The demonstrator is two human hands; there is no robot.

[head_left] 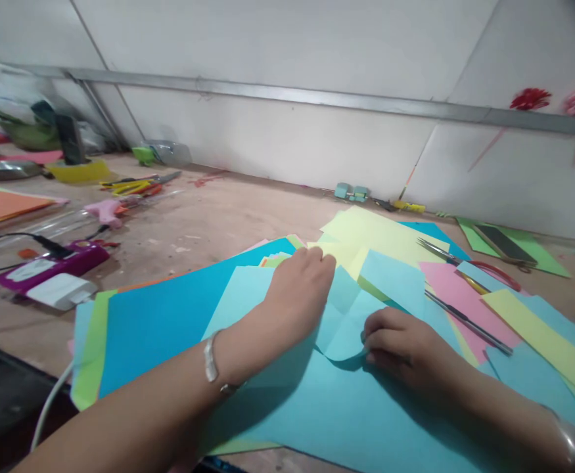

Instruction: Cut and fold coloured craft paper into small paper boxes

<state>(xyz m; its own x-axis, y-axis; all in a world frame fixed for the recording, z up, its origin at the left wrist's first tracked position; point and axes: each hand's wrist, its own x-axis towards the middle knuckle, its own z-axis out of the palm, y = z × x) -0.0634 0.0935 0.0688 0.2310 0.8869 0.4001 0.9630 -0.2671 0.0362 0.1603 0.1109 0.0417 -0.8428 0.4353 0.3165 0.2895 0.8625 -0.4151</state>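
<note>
Remotely, I see the left hand [301, 282] extended from eight o'clock, knuckles up and fingers curled over the paper; its fingertips are hidden, so I cannot tell whether they pinch. The right hand [405, 345], from four o'clock, pinches the right corner of the creased piece [349, 328]. Around that lie a light-blue sheet [317, 407] beneath, a darker blue sheet [173, 315] at nine, scissors [445, 255] at two, and a slim metal tool [469, 324] at three. Pale blue and fold-lined, the piece sits between both hands, lower edge curving up.

"Where could a hand pass?"
"Behind the papers [346, 420], over the bare tabletop [248, 200]."
"And further right?"
"Scissors [451, 259] and a phone [504, 244] block it; leftward, a glue gun [106, 212]."
</note>
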